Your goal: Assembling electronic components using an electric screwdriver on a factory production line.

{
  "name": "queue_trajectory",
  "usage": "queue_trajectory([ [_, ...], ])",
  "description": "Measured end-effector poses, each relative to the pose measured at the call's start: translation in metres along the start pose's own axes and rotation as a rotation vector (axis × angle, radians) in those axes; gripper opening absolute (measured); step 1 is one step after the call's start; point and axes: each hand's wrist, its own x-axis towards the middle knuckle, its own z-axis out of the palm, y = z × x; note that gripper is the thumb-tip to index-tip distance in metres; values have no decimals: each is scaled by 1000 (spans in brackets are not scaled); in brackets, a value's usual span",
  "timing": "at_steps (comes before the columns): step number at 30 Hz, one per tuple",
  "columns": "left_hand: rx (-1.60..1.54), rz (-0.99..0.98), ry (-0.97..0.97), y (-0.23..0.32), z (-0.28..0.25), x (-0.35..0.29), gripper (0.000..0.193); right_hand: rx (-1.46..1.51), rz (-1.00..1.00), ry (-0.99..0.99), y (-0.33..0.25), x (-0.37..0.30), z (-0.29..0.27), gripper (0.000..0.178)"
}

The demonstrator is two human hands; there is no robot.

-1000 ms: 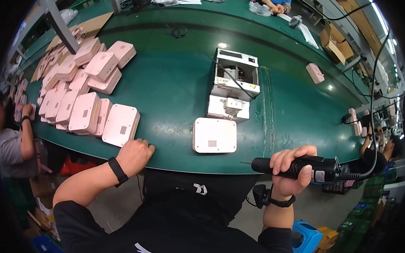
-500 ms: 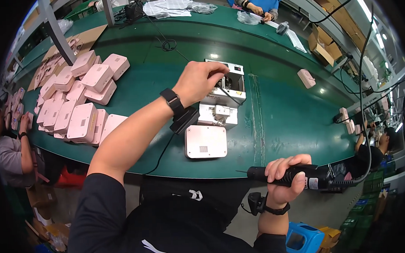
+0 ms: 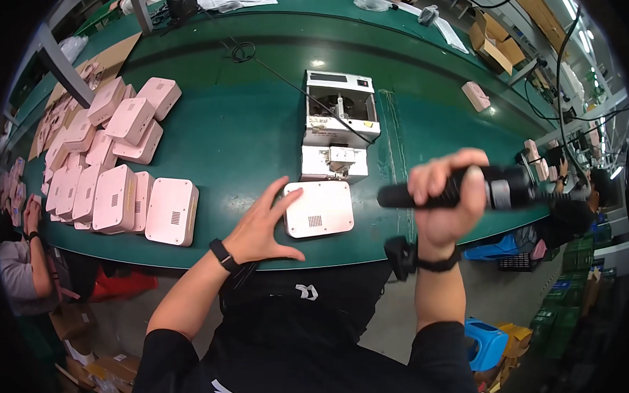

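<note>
Left hand (image 3: 259, 233), one of two, is open, its fingers and thumb spread at the left edge of a single pink case (image 3: 322, 204). One fingertip overlaps the case's upper left corner; whether it presses there cannot be told. Right hand (image 3: 445, 209) is closed around one black electric screwdriver (image 3: 511, 179), held to the right of the case with its nose pointing left; blur hides the bit. Each wrist bears one black band. The case lies flat on the green bench (image 3: 235, 116), near its front edge, one slotted grille uppermost. Just beyond it stands one silver-white machine (image 3: 326, 131), open at the top, with one smaller metal section at its near side. One black cable (image 3: 280, 75), with one coil, crosses the machine. To the left, pink cases (image 3: 171, 212) of like form are heaped; at least ten can be distinguished, overlap preventing an exact count. Farther right lies one separate pink piece (image 3: 476, 96), and beyond it one opened cardboard box (image 3: 493, 48).
</note>
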Motion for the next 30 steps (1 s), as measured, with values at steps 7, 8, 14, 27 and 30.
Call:
queue_trajectory([
  [7,-48,-60,-157,-17,11,4,88,-188,-32,-7,44,41,44,16],
  [8,-53,-66,-147,-18,11,4,88,-190,-27,-17,49,43,46,16],
  [14,-52,-51,-126,-23,10,3,86,-226,148,-65,55,30,41,17],
  [27,-65,-37,-94,-29,17,2,91,-117,236,-238,18,-33,38,35],
  [30,-73,-29,-77,-28,18,1,89,-136,241,-238,30,-42,39,36],
])
